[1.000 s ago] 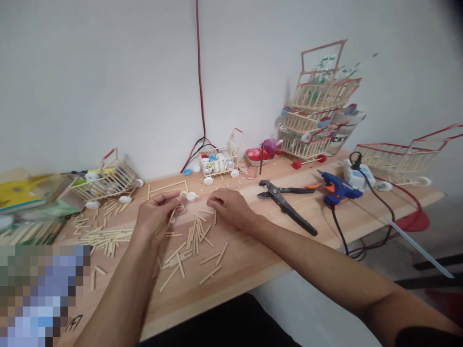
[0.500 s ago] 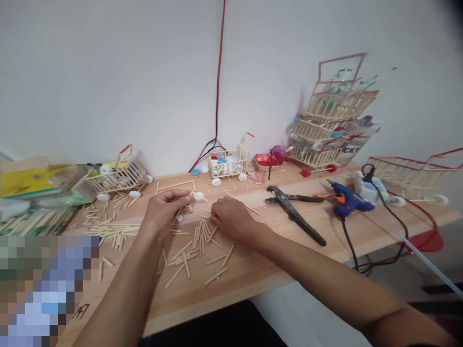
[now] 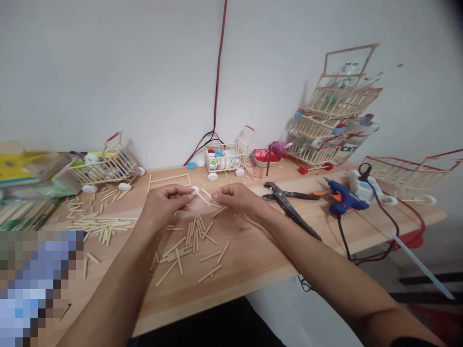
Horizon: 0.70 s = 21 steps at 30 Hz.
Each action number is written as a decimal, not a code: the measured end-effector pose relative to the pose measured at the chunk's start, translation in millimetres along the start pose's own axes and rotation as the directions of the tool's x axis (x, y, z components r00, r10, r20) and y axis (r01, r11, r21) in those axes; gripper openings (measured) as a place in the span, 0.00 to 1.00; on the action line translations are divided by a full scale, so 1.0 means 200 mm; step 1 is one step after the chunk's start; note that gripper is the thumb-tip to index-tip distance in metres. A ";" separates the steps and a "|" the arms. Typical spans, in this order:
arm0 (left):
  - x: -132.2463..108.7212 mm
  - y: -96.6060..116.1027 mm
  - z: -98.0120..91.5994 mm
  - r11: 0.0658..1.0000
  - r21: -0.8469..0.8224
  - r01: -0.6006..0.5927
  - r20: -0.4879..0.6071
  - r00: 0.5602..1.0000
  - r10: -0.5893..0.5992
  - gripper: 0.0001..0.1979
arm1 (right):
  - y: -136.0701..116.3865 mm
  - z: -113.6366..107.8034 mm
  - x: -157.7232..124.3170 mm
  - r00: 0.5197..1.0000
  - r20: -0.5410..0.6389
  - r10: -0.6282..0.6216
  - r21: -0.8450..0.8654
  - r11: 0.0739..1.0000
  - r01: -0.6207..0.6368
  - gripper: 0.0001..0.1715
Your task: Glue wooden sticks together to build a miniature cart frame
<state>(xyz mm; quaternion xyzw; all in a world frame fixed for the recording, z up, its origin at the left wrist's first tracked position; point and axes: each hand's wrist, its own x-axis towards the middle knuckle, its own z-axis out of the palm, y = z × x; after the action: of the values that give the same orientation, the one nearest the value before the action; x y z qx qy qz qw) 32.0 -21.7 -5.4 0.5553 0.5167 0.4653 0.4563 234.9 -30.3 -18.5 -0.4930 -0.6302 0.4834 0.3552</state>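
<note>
My left hand [image 3: 167,203] is closed in a pinch on a thin wooden stick [image 3: 203,197], which points right across the gap between my hands. Facing it, my right hand [image 3: 235,196] pinches another short stick [image 3: 206,193], its free end slanting up to the left. The two sticks are close together; whether they touch I cannot tell. A white bottle cap [image 3: 194,189] shows just behind my left fingertips. Below my hands, short cut sticks [image 3: 195,233] lie scattered over the wooden table [image 3: 231,270]. Behind, sticks form a partial frame [image 3: 169,180] on the tabletop.
Stick-built carts stand at the left [image 3: 104,168] and back [image 3: 226,159], with stacked carts [image 3: 325,120] at right. Black pliers [image 3: 289,205], a blue glue gun [image 3: 345,197] and a white power strip [image 3: 365,185] lie right. More sticks [image 3: 103,226] are heaped left.
My right hand has risen from the loose sticks and now holds a short stick up near the left hand's stick. The view has shifted slightly.
</note>
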 end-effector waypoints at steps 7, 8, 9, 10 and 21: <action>-0.02 0.02 0.02 0.999 0.029 0.028 0.007 1.000 -0.028 0.14 | 0.02 0.01 0.00 0.999 0.054 0.001 0.063 0.998 -0.004 0.25; -0.02 0.03 0.02 0.999 0.029 0.034 0.006 0.999 -0.035 0.14 | 0.03 0.01 0.00 0.998 0.060 0.002 0.065 0.998 -0.005 0.24; -0.02 0.03 0.03 0.999 0.028 0.040 0.002 0.999 -0.040 0.13 | 0.03 0.01 0.00 0.998 0.064 0.000 0.067 0.998 -0.005 0.24; -0.02 0.03 0.03 0.999 0.026 0.044 -0.003 0.999 -0.043 0.13 | 0.03 0.01 0.01 0.998 0.068 0.001 0.068 0.998 -0.005 0.24; -0.01 0.01 0.02 0.998 0.002 0.058 0.000 0.998 -0.058 0.14 | 0.02 0.02 -0.01 0.996 0.090 -0.006 0.101 0.995 -0.004 0.24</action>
<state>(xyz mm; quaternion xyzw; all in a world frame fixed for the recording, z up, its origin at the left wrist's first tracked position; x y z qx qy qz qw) 37.0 -24.4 -5.1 0.5406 0.5330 0.4515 0.4689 232.1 -32.6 -23.6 -0.4518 -0.6205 0.5363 0.3511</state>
